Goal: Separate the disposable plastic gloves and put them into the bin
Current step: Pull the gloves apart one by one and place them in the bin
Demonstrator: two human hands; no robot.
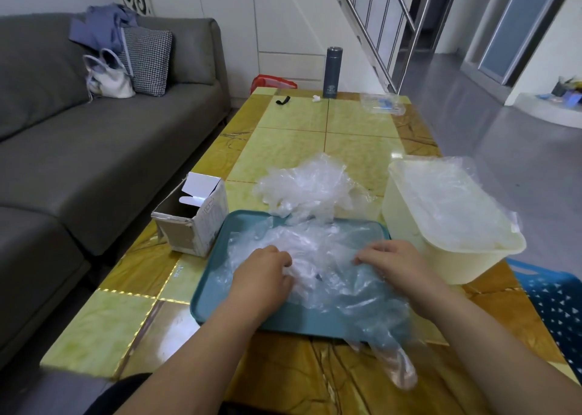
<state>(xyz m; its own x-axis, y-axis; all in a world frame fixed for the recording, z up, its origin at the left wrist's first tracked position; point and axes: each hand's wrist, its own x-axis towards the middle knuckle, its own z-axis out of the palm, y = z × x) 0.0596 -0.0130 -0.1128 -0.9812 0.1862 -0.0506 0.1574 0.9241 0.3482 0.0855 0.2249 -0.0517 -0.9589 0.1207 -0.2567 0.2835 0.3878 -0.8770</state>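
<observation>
A heap of clear plastic gloves (327, 257) lies on a teal tray (214, 285) on the table, spilling over the tray's near edge. A second crumpled pile of gloves (308, 188) sits just beyond the tray. My left hand (263, 273) has its fingers curled into the heap's left part and pinches the plastic. My right hand (390, 260) grips the plastic on the right side of the tray. A cream plastic bin (409, 213) stands right of the tray, with several gloves inside.
An open cardboard box (192, 216) sits left of the tray. At the table's far end stand a dark flask (330, 73), a clear plastic packet (382, 104) and a small black item (282, 100). A grey sofa (78, 137) runs along the left; a blue stool (554, 304) is at right.
</observation>
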